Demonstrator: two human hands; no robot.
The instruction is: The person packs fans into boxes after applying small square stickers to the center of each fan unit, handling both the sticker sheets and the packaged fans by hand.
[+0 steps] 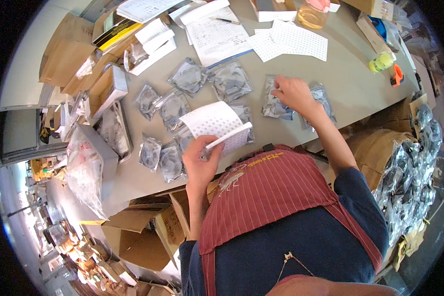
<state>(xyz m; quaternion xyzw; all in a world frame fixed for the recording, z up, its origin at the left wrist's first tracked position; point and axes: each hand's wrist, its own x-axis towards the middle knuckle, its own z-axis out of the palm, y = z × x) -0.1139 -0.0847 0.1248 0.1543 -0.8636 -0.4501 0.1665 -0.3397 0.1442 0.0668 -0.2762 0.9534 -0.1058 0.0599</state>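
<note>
My left hand (202, 159) is closed on a curled white sheet of small round stickers (213, 121), held over the bags at the table's near side. My right hand (297, 94) hovers at or on a clear plastic bag (273, 104) with dark contents; its fingers are bent together, and whatever they may pinch is too small to make out. Beside it, partly under my forearm, lies another bag (322, 100). Several similar bags, among them one at the back (188, 77) and one at the near left (150, 151), lie around the sheet, which covers some of them.
Flat sticker sheets (301, 42) lie at the back, near a clipboard with papers (217, 39) and a pen (228, 21). A jug of amber liquid (312, 17) stands behind. Grey bins (96, 158) and cartons (66, 49) line the left; a large carton of wrapped parts (404, 172) sits right.
</note>
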